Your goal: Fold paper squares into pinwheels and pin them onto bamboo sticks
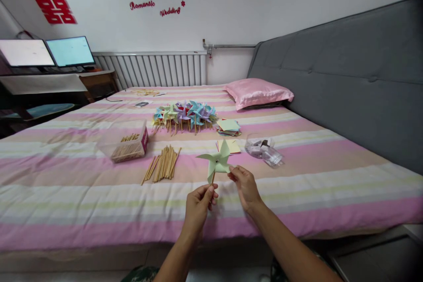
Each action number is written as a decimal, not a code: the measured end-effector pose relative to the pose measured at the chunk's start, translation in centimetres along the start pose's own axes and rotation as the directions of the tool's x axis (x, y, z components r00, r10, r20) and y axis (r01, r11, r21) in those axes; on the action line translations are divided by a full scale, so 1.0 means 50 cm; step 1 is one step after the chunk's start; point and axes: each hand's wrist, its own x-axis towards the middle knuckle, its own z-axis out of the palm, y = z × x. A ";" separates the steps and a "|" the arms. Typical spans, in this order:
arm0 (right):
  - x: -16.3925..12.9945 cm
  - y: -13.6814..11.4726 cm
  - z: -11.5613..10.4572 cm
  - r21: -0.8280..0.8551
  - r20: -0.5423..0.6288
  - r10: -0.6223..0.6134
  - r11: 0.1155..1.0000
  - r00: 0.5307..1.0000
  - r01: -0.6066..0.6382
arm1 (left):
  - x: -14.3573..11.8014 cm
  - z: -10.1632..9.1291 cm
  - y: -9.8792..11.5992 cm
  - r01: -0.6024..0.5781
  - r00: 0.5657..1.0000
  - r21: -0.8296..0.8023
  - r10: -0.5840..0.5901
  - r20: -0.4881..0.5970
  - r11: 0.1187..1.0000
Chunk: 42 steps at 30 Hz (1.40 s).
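A pale green paper pinwheel (217, 162) on a thin wooden stick is held up above the near part of the bed. My left hand (200, 202) is closed around the stick just below the blades. The fingers of my right hand (243, 183) pinch the pinwheel's lower right blade at its edge. Beyond it lie a pale yellow paper sheet (233, 146) and a stack of coloured paper squares (228, 126). To the left, a bundle of wooden sticks (166, 164) rests on the striped bedcover.
Many finished pinwheels (185, 113) in several colours sit in a cluster further back. A clear plastic box (124, 143) holds more sticks. Clear containers (263, 149) with small items lie at right. A pink pillow (259, 92) is near the grey headboard (346, 70).
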 end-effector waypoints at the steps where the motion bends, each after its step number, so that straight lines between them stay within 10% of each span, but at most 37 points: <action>1: 0.000 -0.001 0.000 0.001 -0.006 -0.003 1.000 1.000 0.003 | 0.000 0.000 0.000 0.007 1.000 -0.007 -0.007 -0.003 1.000; 15: -0.024 -0.012 0.021 -0.117 0.096 -0.063 0.990 0.993 0.074 | 0.008 -0.008 0.002 0.046 0.983 -0.014 -0.048 -0.180 0.999; 31: -0.028 -0.019 0.018 -0.410 0.105 -0.278 0.863 0.955 0.296 | -0.010 -0.012 -0.024 -0.231 0.925 0.502 0.348 -0.153 0.834; 42: -0.035 -0.019 0.026 -0.563 0.057 -0.449 0.723 0.892 0.400 | -0.012 0.011 -0.026 -0.131 0.981 0.290 0.166 -0.098 0.948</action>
